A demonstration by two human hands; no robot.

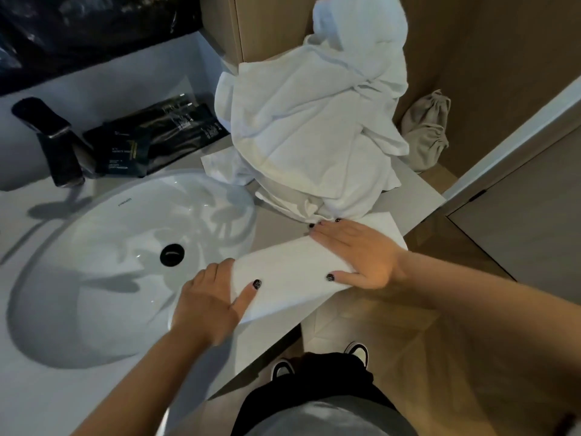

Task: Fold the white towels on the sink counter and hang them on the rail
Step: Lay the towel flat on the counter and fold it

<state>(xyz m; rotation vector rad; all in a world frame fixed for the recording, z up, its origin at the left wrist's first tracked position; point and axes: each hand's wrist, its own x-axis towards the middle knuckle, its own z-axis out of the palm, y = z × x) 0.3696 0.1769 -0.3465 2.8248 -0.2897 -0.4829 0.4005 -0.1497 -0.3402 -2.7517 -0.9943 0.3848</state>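
- A folded white towel (pixel 292 275) lies flat on the bench (pixel 276 221), at the front edge just right of the oval sink basin (pixel 125 262) — its left end reaches over the basin's rim.
- The left hand (pixel 207 306) has a closed grip on that left end: thumb on top, fingers curled under the edge.
- The right hand (pixel 361 253) lies flat and open on the towel's right part, palm down, gripping nothing — only pressing.
- Behind the towel, a heap of unfolded white towels (pixel 314 121) stands piled on the bench against the wooden wall.
- Left of the heap lie black packets (pixel 151 140), and beside them a dark faucet (pixel 53 143).
- A beige drawstring bag (pixel 427 130) sits by the wall, right of the heap.
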